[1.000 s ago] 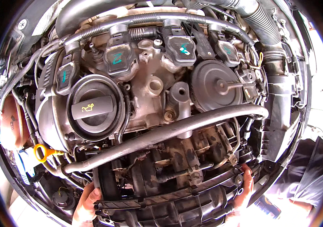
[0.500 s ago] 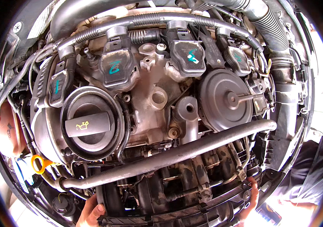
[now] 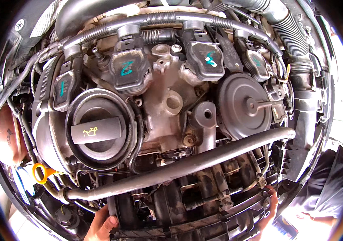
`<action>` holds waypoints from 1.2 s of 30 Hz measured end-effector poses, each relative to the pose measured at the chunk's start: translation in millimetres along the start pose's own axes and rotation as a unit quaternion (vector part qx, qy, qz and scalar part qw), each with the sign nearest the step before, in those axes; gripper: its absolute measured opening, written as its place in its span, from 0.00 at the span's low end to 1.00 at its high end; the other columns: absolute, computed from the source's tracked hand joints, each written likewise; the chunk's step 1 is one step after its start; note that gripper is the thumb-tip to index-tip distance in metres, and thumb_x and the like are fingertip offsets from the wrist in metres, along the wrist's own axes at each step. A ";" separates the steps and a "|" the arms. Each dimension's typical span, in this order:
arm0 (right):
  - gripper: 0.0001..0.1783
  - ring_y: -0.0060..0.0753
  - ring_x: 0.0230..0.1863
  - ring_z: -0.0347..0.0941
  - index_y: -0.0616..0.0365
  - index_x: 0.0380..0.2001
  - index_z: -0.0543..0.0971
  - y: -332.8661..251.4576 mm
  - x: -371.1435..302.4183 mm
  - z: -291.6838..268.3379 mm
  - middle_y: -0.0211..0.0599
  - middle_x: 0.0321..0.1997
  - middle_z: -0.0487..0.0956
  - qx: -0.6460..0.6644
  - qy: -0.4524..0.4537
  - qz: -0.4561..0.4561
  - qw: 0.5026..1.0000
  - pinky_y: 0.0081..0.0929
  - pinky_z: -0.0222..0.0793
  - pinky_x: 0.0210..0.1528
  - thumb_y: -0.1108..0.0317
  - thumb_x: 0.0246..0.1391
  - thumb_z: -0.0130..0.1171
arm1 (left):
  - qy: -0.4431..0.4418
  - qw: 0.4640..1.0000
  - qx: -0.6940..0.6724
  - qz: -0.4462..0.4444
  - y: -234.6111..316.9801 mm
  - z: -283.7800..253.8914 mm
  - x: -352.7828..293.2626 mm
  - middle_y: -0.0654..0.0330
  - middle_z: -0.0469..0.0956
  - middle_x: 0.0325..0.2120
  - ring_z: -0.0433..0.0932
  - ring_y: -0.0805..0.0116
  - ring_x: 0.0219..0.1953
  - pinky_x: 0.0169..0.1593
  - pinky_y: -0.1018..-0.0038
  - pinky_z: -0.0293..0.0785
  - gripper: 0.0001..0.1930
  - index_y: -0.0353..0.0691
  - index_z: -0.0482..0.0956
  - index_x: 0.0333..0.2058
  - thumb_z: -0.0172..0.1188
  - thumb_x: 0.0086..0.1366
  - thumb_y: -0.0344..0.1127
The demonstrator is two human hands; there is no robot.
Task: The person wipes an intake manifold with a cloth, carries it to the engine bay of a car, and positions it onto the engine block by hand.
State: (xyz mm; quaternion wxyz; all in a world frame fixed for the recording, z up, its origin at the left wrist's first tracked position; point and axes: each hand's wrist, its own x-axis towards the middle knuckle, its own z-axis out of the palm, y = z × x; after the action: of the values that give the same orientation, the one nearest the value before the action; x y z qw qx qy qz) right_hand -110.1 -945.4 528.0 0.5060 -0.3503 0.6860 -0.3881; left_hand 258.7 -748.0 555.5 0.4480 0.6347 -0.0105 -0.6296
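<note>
Both hands are at the near side of a car engine, on a black, ribbed intake manifold (image 3: 167, 205). My left hand (image 3: 101, 225) grips its left end, the thumb on the near edge and the fingers partly hidden behind it. At the right end, my right hand (image 3: 268, 213) curls around the manifold's edge; its fingertips show near a small metal pipe fitting, and the rest is cut off by glare. A thick grey-black hose (image 3: 179, 168) runs across above the manifold. Behind the hose sit the round black oil filler cap (image 3: 99, 130) and a round black cover (image 3: 246, 106).
Several ignition coils (image 3: 129, 70) with green marks line the far side under a corrugated wiring conduit (image 3: 159, 18). A yellow dipstick loop (image 3: 39, 173) and a pinkish fluid reservoir (image 3: 13, 136) are at left. At right are a ribbed air duct (image 3: 294, 38) and a person's dark clothing (image 3: 328, 180).
The manifold, coils and caps appear slightly further right, and my left hand has shifted right with the manifold. My right hand keeps its hold. The thick hose has hardly moved.
</note>
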 end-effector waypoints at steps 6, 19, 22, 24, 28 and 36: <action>0.28 0.32 0.47 0.71 0.61 0.51 0.73 6.0 1.1 -2.6 0.36 0.48 0.75 0.006 -0.019 0.002 1.000 0.31 0.65 0.53 0.48 0.58 0.48 | 0.061 0.994 0.050 -0.081 4.8 -0.3 6.9 0.56 0.73 0.38 0.68 0.73 0.40 0.50 0.75 0.62 0.51 0.23 0.59 0.58 0.62 0.52 0.66; 0.26 0.29 0.60 0.63 0.57 0.55 0.72 -1.6 2.5 -14.0 0.34 0.57 0.71 -0.045 0.036 -0.003 0.998 0.33 0.50 0.65 0.52 0.62 0.43 | 0.061 0.996 -0.021 -0.068 17.3 7.6 10.6 0.65 0.70 0.30 0.62 0.79 0.31 0.36 0.82 0.58 0.37 0.24 0.66 0.53 0.62 0.59 0.54; 0.26 0.30 0.61 0.62 0.57 0.56 0.71 -2.5 4.1 -21.7 0.34 0.58 0.70 -0.046 -0.006 -0.010 0.999 0.33 0.48 0.66 0.53 0.63 0.42 | 0.085 0.994 0.008 -0.066 12.5 4.9 8.6 0.64 0.72 0.30 0.63 0.78 0.32 0.36 0.82 0.58 0.40 0.23 0.67 0.53 0.62 0.58 0.58; 0.26 0.30 0.62 0.61 0.57 0.57 0.70 -0.7 4.9 -24.7 0.34 0.59 0.69 -0.037 -0.022 -0.006 0.999 0.33 0.47 0.67 0.53 0.63 0.42 | 0.068 0.996 0.000 -0.052 17.6 7.2 10.6 0.63 0.73 0.31 0.64 0.78 0.33 0.38 0.81 0.59 0.40 0.23 0.67 0.53 0.61 0.58 0.58; 0.28 0.32 0.62 0.61 0.57 0.59 0.69 4.1 13.6 -14.9 0.34 0.61 0.68 -0.010 0.078 0.037 0.996 0.33 0.48 0.66 0.51 0.63 0.43 | 0.038 0.999 -0.001 -0.034 15.3 7.9 14.3 0.60 0.75 0.36 0.67 0.74 0.39 0.43 0.80 0.60 0.37 0.25 0.69 0.51 0.58 0.58 0.58; 0.26 0.29 0.49 0.70 0.63 0.51 0.75 -23.4 -12.0 50.5 0.36 0.49 0.76 0.045 0.026 0.066 0.996 0.27 0.62 0.55 0.52 0.58 0.53 | 0.055 0.996 -0.064 -0.013 -3.5 -0.9 12.1 0.51 0.76 0.46 0.73 0.65 0.49 0.55 0.74 0.65 0.35 0.24 0.69 0.52 0.59 0.61 0.54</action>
State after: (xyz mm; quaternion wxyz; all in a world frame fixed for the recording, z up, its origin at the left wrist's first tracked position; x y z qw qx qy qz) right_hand -56.3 -954.6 544.4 0.5280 -0.2709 0.7022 -0.3934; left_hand 260.0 -752.4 543.7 0.4792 0.6383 0.0625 -0.5992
